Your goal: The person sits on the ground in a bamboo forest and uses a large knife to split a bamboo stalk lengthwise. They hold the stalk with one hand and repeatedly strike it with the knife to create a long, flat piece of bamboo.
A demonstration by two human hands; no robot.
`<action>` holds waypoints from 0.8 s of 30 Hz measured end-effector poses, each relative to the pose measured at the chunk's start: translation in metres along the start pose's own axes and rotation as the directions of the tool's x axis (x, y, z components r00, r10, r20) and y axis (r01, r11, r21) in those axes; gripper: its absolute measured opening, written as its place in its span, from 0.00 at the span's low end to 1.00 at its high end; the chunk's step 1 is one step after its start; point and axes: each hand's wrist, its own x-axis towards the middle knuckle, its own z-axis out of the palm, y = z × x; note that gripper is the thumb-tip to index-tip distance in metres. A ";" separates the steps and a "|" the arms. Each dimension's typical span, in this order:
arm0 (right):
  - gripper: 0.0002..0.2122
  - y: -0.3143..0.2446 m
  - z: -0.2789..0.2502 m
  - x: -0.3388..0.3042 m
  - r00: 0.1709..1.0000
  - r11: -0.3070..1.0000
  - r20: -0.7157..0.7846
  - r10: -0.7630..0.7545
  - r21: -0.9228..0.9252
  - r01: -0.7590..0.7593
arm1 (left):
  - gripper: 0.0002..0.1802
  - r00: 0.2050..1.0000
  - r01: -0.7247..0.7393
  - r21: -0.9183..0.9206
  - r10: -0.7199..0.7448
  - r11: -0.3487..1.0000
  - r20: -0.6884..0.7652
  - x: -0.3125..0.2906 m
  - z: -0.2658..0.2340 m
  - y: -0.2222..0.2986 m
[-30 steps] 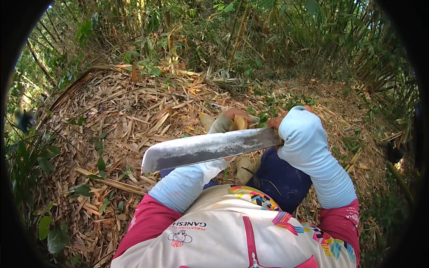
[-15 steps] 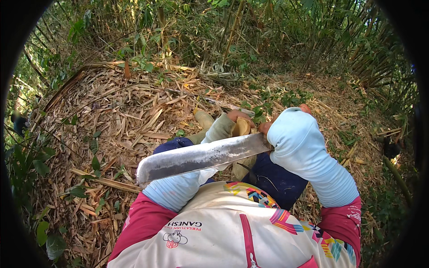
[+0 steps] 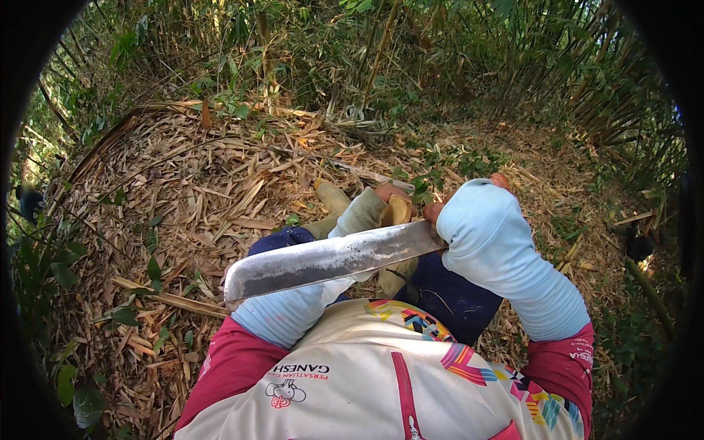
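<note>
A pale split strip [image 3: 172,297] lay on dry leaf litter [image 3: 176,198], which spread all around it. Beyond the strip, a reddish-brown sheath [image 3: 206,116] stood upright, with green undergrowth [image 3: 323,66] farther off. Nearer than the strip, to its left, hung a broad green leaf [image 3: 89,408]. Well to the strip's right, a green pole [image 3: 650,297] slanted beside a dark object [image 3: 639,246] too unclear to name.

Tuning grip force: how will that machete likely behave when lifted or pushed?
Probably stiff: the metal blade runs straight out from the right hand. Likely tip-heavy: it's long and looks broader away from the hand. Unlikely to roll, being flat-sided.
</note>
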 end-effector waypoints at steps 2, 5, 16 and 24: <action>0.13 0.001 0.001 0.000 1.000 1.000 0.005 0.000 0.002 0.000 | 0.12 1.000 0.021 -0.003 -0.021 1.000 -0.021 0.001 0.001 0.001; 0.13 -0.001 0.001 0.000 1.000 1.000 0.015 0.004 0.012 -0.004 | 0.11 0.999 0.026 0.097 -0.024 0.995 -0.023 0.001 -0.001 0.002; 0.14 -0.005 -0.002 0.000 0.998 0.999 0.052 0.029 0.013 -0.029 | 0.14 0.990 0.078 0.066 -0.069 0.995 -0.119 -0.001 0.008 0.002; 0.13 0.006 0.001 0.007 0.992 0.995 0.080 0.100 0.008 -0.101 | 0.19 0.949 0.086 0.058 -0.064 0.995 -0.310 0.005 0.020 -0.014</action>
